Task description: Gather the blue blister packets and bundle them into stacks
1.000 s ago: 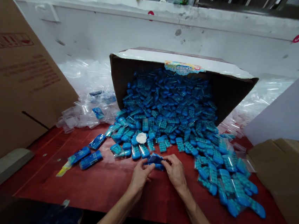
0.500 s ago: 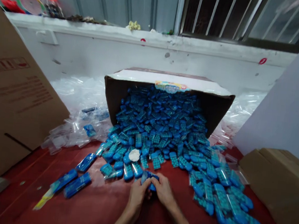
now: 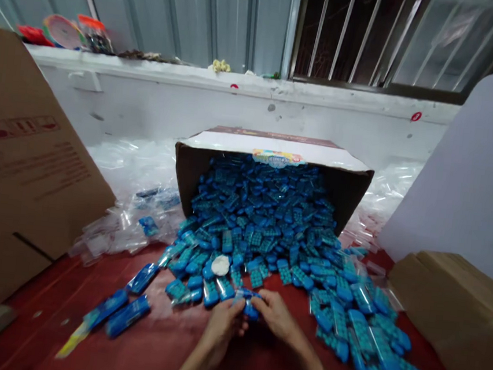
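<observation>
Near the table's front, my left hand (image 3: 225,324) and my right hand (image 3: 275,314) meet over a small blue plastic piece (image 3: 252,309). Fingers of both hands pinch it from either side; its exact shape is partly hidden by them and blurred. Just beyond lies a pile of similar blue pieces with teal bumps (image 3: 263,233), several in clear sleeves. They spill from a cardboard box (image 3: 356,198) lying on its side, open towards me. A white round lump (image 3: 220,265) rests on the pile's near edge. Left of my hands are flat dark-blue packets (image 3: 128,315).
A tall carton (image 3: 25,169) stands at left, a smaller brown box (image 3: 451,321) at right beside a pale panel (image 3: 471,154). Clear plastic sleeves (image 3: 116,225) heap behind the packets. A yellow-tipped object (image 3: 72,340) lies front left on the red tabletop (image 3: 61,295).
My view has tilted up slightly, so the scene sits lower. Both hands still grip the blue piece; my right hand's fingers have shifted a little outward along it.
</observation>
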Demonstrator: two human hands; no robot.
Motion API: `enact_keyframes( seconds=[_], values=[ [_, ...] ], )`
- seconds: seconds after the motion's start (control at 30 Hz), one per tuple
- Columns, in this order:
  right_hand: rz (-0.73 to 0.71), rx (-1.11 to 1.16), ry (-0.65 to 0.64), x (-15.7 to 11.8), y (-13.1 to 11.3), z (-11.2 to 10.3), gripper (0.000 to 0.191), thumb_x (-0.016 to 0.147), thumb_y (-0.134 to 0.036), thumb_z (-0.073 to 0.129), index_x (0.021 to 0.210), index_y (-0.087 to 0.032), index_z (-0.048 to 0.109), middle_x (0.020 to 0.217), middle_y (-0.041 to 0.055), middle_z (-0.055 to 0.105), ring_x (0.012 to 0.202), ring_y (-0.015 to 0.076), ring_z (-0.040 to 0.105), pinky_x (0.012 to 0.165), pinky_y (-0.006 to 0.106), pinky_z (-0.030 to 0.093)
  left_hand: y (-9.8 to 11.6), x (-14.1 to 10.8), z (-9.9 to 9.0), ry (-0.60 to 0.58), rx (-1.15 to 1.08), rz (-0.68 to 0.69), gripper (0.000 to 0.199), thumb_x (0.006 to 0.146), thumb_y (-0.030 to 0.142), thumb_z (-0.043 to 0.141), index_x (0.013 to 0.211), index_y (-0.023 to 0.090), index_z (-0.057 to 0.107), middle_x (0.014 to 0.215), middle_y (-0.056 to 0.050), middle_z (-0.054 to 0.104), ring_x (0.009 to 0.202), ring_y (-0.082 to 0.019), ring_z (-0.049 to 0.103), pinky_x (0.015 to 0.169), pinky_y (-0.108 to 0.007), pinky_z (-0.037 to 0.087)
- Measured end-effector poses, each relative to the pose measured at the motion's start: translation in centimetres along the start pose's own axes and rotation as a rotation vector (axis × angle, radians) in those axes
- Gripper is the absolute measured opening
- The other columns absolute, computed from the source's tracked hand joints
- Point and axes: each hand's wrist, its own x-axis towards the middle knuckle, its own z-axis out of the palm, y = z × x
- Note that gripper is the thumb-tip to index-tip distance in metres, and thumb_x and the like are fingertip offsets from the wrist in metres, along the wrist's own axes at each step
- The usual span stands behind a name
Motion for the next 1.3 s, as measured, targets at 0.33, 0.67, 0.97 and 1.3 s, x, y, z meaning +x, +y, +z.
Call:
enact_keyframes(
  seconds=[0.33, 0.67, 0.97, 1.3],
  values=[
    [0.249, -0.263, 0.129, 7.1, -1.3, 0.1, 0.027, 0.075, -0.028, 0.052, 0.098, -0.013, 0.051, 0.105, 0.0170, 0.049, 0.091, 0.0253, 0.053, 0.075, 0.035, 0.038, 1.2, -2.1, -0.6, 0.012, -0.180, -0.128, 0.018, 0.072, 0.030, 0.056, 0.069, 0.014, 0.048, 0.048, 0.000, 0.056, 0.041, -0.009, 0.053, 0.038, -0.017, 0.038],
    [0.256, -0.017, 0.117, 3.6, 2.7, -2.6, 0.025, 0.071, -0.027, 0.049, 0.093, -0.017, 0.055, 0.087, 0.0055, 0.056, 0.083, 0.0188, 0.054, 0.072, 0.030, 0.043, 0.7, -2.0, -0.5, 0.097, -0.371, -0.228, 0.016, 0.072, 0.025, 0.057, 0.067, 0.014, 0.048, 0.047, 0.000, 0.055, 0.043, -0.009, 0.055, 0.040, -0.016, 0.043],
    [0.295, 0.476, 0.177, -0.5, 3.8, -2.3, 0.038, 0.067, -0.024, 0.050, 0.103, -0.016, 0.045, 0.094, 0.0033, 0.054, 0.069, 0.0121, 0.055, 0.051, 0.023, 0.051, 0.1, -1.7, 0.1, 0.114, -0.386, -0.207, 0.019, 0.074, 0.031, 0.054, 0.068, 0.014, 0.049, 0.048, -0.001, 0.056, 0.046, -0.010, 0.056, 0.042, -0.017, 0.043],
    [0.210, 0.142, 0.340, -2.5, 3.2, -1.8, 0.032, 0.070, -0.027, 0.052, 0.100, -0.017, 0.056, 0.106, 0.0101, 0.053, 0.099, 0.0243, 0.049, 0.082, 0.040, 0.041, -0.6, -1.7, 0.3, 0.108, -0.217, -0.077, 0.025, 0.066, 0.036, 0.061, 0.069, 0.014, 0.050, 0.049, 0.001, 0.055, 0.047, -0.011, 0.054, 0.041, -0.018, 0.039]
  ],
)
